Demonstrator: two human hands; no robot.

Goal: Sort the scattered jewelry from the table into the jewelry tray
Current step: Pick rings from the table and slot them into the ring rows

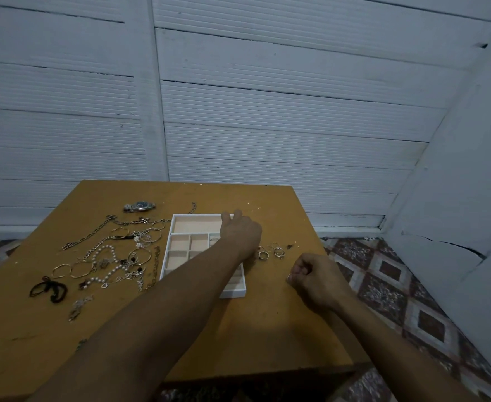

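A white jewelry tray (pixel 177 224) with pale pink compartments lies in the middle of the table. My left hand (pixel 240 232) reaches across it and rests on its far right corner, fingers extended. My right hand (pixel 314 275) hovers right of the tray, fingers curled, pinching a small ring (pixel 289 276). Several rings (pixel 270 252) lie on the table between the tray and my right hand. A tangle of chains, bangles and a pearl necklace (pixel 108 256) is spread left of the tray. A wristwatch (pixel 139 206) lies at the far left.
The wooden table (pixel 267 329) stands against a white panelled wall, its right edge close to my right hand. A dark hair tie (pixel 48 290) and a small charm (pixel 77 309) lie at the near left. Patterned floor tiles (pixel 398 285) show on the right.
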